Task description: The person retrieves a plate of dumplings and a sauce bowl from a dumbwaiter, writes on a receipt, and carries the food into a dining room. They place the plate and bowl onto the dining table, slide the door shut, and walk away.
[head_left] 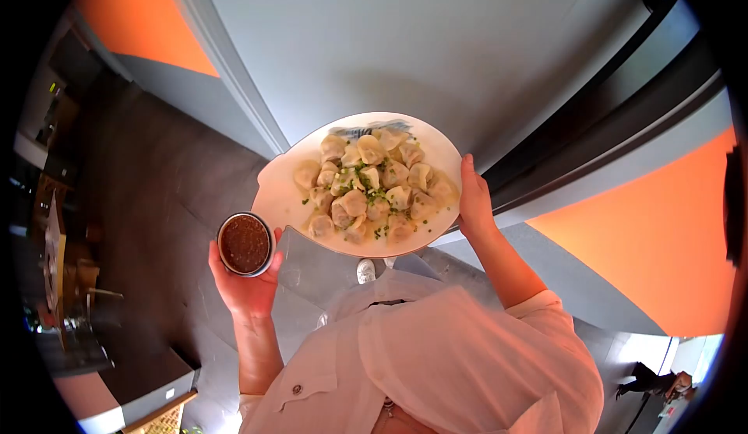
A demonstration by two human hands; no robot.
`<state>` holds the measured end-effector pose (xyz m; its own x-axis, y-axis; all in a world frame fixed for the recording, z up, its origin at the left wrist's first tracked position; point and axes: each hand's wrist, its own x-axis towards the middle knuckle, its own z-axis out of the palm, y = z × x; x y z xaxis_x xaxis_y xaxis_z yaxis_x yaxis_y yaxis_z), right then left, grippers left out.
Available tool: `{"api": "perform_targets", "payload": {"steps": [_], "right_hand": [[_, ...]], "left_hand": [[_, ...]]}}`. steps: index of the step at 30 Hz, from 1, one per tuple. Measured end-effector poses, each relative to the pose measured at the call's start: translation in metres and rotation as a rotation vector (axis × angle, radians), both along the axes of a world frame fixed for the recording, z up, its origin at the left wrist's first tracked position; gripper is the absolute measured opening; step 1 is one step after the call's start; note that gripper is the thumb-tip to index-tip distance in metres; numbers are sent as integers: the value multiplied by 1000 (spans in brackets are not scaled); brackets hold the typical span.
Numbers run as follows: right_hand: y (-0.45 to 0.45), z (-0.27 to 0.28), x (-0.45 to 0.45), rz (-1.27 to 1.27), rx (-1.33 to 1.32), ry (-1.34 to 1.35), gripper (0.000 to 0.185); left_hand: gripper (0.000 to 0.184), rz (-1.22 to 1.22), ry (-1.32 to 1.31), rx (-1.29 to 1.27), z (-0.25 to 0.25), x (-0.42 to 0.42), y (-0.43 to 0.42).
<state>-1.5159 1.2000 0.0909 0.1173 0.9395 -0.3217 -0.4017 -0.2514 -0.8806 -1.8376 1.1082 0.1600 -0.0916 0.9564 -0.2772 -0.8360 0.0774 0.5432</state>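
My left hand (248, 282) is wrapped round a small cup of reddish-brown dipping sauce (245, 244), held upright at the lower left. On the other side, my right hand (474, 199) grips the right rim of a large white plate (276, 188), its thumb along the edge and the other fingers hidden beneath. Dumplings (374, 177) sprinkled with chopped green onion fill the plate's middle. The plate's lower left edge comes close to my left hand; whether they touch I cannot tell.
A grey door (405, 37) stands directly ahead, with a dark frame (600, 138) to its right. Orange and grey walls (647, 231) flank it. Off to the left are a wooden table (54, 255) and chairs. Another person (658, 381) appears at the far lower right.
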Motion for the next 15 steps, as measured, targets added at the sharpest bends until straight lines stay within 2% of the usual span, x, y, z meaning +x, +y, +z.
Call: {"api": "perform_targets", "payload": {"steps": [13,15], "right_hand": [[76,-8,-6,59,-48,-69,59],[79,-1,-10,9,-82,-69,60]], "left_hand": [[51,34,-3,-86,0,-2,70],[51,36,-14,-88,1,-5,76]]}}
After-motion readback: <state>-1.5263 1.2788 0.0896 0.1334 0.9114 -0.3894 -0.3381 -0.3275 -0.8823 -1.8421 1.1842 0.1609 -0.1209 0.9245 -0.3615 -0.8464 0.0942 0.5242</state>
